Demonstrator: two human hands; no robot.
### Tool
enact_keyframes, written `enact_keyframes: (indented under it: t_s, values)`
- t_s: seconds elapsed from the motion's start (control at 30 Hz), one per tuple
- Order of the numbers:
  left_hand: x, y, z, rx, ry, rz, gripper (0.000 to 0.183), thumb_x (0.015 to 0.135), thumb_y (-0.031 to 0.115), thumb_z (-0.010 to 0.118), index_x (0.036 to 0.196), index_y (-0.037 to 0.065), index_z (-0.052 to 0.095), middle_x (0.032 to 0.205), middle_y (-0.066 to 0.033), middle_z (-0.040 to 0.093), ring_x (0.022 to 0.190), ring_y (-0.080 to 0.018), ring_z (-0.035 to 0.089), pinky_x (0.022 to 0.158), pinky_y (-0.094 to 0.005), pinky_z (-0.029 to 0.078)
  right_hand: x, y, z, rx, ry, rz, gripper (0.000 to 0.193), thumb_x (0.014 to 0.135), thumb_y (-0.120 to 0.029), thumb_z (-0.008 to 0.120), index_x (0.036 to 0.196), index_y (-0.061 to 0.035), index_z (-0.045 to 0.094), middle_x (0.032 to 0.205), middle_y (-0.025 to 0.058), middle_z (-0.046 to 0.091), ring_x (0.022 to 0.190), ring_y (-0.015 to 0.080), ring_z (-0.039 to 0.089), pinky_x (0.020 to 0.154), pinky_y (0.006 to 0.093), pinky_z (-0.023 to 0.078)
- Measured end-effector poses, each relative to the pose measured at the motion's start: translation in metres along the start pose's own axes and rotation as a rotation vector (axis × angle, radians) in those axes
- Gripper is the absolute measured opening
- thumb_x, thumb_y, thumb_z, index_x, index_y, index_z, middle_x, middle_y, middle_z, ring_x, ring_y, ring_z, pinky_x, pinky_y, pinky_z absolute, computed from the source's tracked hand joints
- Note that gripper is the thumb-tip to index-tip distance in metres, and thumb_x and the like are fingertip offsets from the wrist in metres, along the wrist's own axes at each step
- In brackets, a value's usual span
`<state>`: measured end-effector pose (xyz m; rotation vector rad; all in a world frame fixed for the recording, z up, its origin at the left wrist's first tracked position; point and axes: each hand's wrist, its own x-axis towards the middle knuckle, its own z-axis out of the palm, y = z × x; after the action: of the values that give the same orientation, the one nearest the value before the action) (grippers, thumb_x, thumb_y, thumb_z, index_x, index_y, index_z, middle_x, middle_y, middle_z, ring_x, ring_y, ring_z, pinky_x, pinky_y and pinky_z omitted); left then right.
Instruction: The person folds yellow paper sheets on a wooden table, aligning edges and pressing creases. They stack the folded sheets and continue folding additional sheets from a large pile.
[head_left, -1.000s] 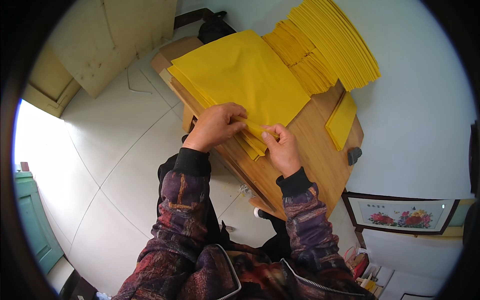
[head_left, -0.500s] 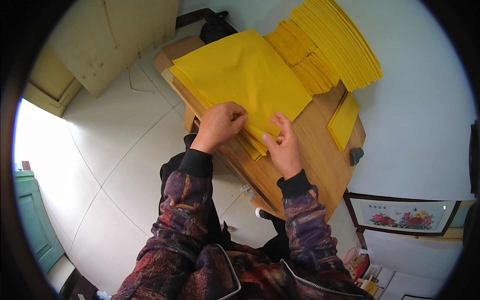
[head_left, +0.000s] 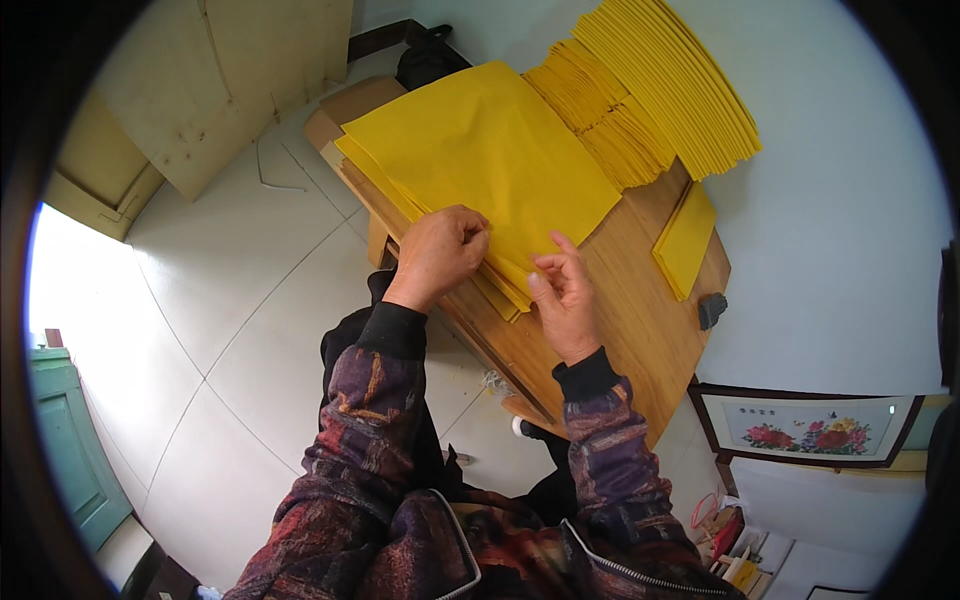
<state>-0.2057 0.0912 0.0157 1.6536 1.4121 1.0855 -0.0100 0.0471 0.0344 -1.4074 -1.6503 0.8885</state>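
Observation:
A stack of wide, flat yellow fabric sheets (head_left: 480, 140) lies on the wooden table (head_left: 630, 310). My left hand (head_left: 440, 255) is closed in a pinch on the near edge of the top sheet, its fingertips partly hidden behind the knuckles. Beside the stack's near right corner, my right hand (head_left: 568, 305) holds its fingers loosely curled and apart, with the thumb close to the sheet edges. I see nothing held in it. The layered edges between my hands are slightly fanned.
Tall piles of folded yellow fabric (head_left: 665, 80) stand against the wall at the far right. A smaller folded yellow piece (head_left: 685, 240) and a dark block (head_left: 712, 311) lie at the table's right edge. A black bag (head_left: 432, 60) sits behind the table.
The fingers of my right hand have drawn closer together near the sheet corner. My left hand stays at the same edge. The whole view has shifted slightly.

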Motion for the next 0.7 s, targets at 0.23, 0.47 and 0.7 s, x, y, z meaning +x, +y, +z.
enact_keyframes:
  t_s: [0.23,0.47,0.7]
  values:
    - [0.000,-0.001,0.001,0.004,-0.013,-0.003,0.018,0.081,0.015,0.059,0.086,0.000,0.067,0.093,-0.0112,0.069,0.078,-0.0299,0.065,0.069,-0.0355,0.051,-0.002,-0.011,-0.007,-0.285,0.058,-0.233,0.008,0.087,-0.006,0.060,0.094,-0.0031,0.057,0.134,0.0185,0.047,0.113,0.0303,0.055,0.087,0.0330,0.048]
    - [0.000,0.000,0.001,0.018,-0.010,0.004,0.018,0.082,0.015,0.059,0.086,0.000,0.067,0.094,-0.0108,0.069,0.077,-0.0298,0.064,0.069,-0.0350,0.050,-0.003,-0.013,-0.008,-0.274,-0.025,-0.042,0.007,0.089,-0.008,0.059,0.092,-0.0008,0.060,0.133,0.0175,0.049,0.114,0.0254,0.054,0.091,0.0321,0.046]
    - [0.000,0.000,0.001,0.006,-0.009,0.010,0.017,0.082,0.014,0.059,0.084,-0.001,0.066,0.095,-0.0106,0.069,0.077,-0.0298,0.064,0.069,-0.0348,0.050,0.001,0.001,-0.008,-0.077,0.027,0.050,0.011,0.091,-0.006,0.059,0.101,-0.0013,0.058,0.121,0.0115,0.057,0.094,0.0121,0.056,0.082,0.0255,0.047]
